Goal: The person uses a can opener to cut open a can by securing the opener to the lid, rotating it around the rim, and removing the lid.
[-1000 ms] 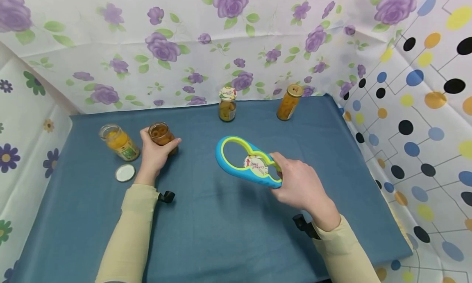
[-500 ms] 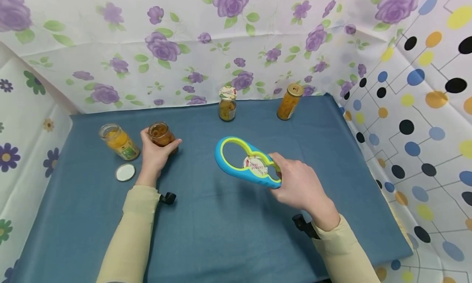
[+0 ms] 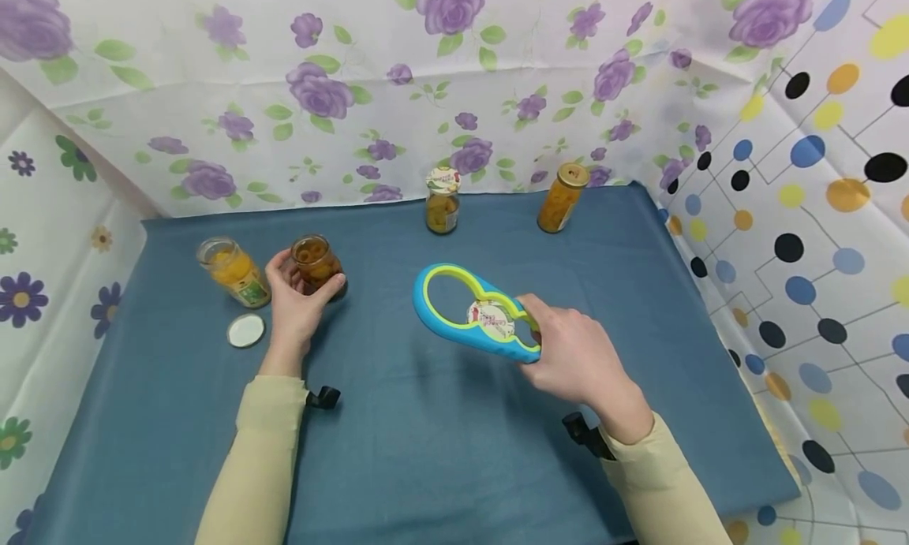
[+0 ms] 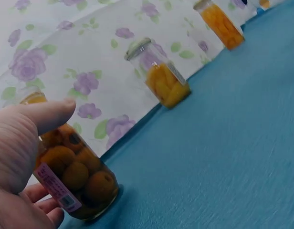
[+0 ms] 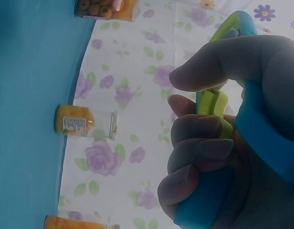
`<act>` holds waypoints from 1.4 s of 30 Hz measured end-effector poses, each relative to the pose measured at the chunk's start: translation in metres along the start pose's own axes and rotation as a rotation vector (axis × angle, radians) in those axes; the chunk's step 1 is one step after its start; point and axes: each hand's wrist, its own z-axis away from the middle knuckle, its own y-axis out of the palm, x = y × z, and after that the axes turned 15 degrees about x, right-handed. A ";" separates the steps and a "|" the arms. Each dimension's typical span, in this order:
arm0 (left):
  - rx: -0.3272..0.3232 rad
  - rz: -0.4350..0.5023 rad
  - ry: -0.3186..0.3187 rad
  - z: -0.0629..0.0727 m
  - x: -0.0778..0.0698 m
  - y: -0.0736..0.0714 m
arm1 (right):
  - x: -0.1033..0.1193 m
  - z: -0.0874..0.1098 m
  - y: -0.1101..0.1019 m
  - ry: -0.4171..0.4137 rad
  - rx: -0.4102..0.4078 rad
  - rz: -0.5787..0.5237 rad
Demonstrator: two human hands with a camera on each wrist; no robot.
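An uncapped glass jar of brown round fruit (image 3: 317, 267) stands on the blue cloth. My left hand (image 3: 293, 316) is around its near side, fingers to the left and thumb to the right; the left wrist view shows a straight thumb and fingers loosely spread beside the jar (image 4: 82, 174). My right hand (image 3: 577, 349) grips one end of a blue and green multi-hole jar opener (image 3: 454, 332) above the cloth. A round printed lid (image 3: 491, 319) sits inside one of the opener's holes. In the right wrist view, fingers curl around the opener (image 5: 204, 200).
Left of the brown jar stands an uncapped jar of yellow fruit (image 3: 240, 277), with a white lid (image 3: 245, 330) lying in front. Along the back stand a capped jar with a patterned lid (image 3: 443, 212) and a capped jar of orange fruit (image 3: 561, 200). A floral curtain (image 3: 398, 119) borders the back.
My left fingers have loosened and spread away from the brown jar's side. The right hand still holds the jar opener with the lid in it, nearly unmoved.
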 end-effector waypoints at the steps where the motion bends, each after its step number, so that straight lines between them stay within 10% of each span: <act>1: -0.009 0.014 0.007 0.002 -0.001 0.000 | 0.000 0.000 0.000 -0.001 0.000 -0.001; 9: -0.025 0.048 0.011 0.019 -0.009 -0.002 | 0.002 -0.002 0.000 -0.003 0.000 0.001; 13: -0.154 0.044 0.035 0.022 -0.011 -0.005 | 0.003 -0.003 0.001 -0.008 0.006 0.001; 18: -0.417 0.164 0.228 0.024 -0.016 -0.005 | 0.005 -0.004 0.002 -0.008 0.017 0.003; 22: -0.449 0.303 0.414 0.028 -0.026 -0.002 | 0.008 -0.005 0.000 -0.005 0.020 0.005; 30: -0.295 0.498 0.467 0.043 -0.053 0.033 | 0.013 -0.011 -0.003 -0.017 0.013 0.015; 42: 0.340 0.623 0.018 0.076 -0.059 0.103 | 0.027 -0.019 -0.004 -0.062 0.005 -0.017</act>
